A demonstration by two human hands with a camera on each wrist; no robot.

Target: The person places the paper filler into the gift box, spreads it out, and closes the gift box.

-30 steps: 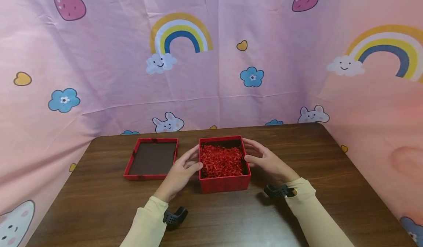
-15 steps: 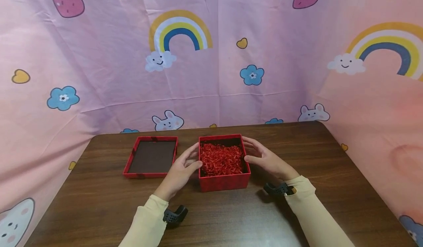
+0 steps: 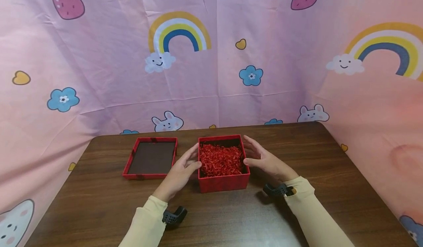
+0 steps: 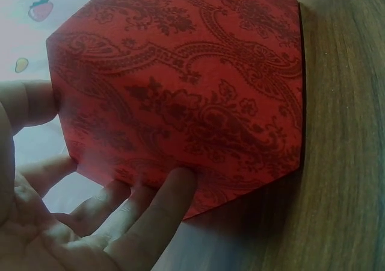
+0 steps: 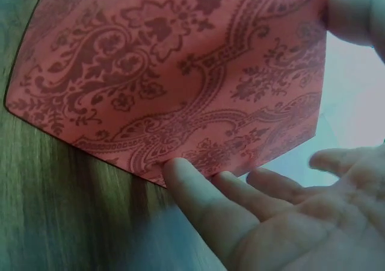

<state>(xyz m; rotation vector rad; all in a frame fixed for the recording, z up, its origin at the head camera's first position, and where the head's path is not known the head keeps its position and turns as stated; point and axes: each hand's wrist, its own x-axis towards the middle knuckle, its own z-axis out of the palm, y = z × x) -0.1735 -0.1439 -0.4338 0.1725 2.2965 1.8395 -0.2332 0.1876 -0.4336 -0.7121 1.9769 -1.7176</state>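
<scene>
A square red box [image 3: 224, 184] with a dark paisley pattern stands on the table, its top uncovered. Red shredded paper [image 3: 222, 160] fills much of its inside. My left hand [image 3: 178, 171] lies along the box's left side, thumb by the near part of the rim and relaxed fingers against the wall. On the opposite side is my right hand [image 3: 267, 163], its thumb at the right rim and its fingers extended along the side. In the right wrist view, fingertips [image 5: 179, 170] touch or nearly touch the patterned wall [image 5: 156, 60]; exact contact is hard to tell.
The red-rimmed lid [image 3: 148, 176] lies left of the box, its dark inside facing up, close to my left hand. Under everything is a brown wooden table [image 3: 231, 217]. A pink cloth [image 3: 211, 81] with rainbows and rabbits hangs behind the far edge and along the sides.
The box and lid stay in place. My right hand's upper fingertip has come slightly away from the box's far corner, and its thumb has slid a little nearer. The left hand barely moves.
</scene>
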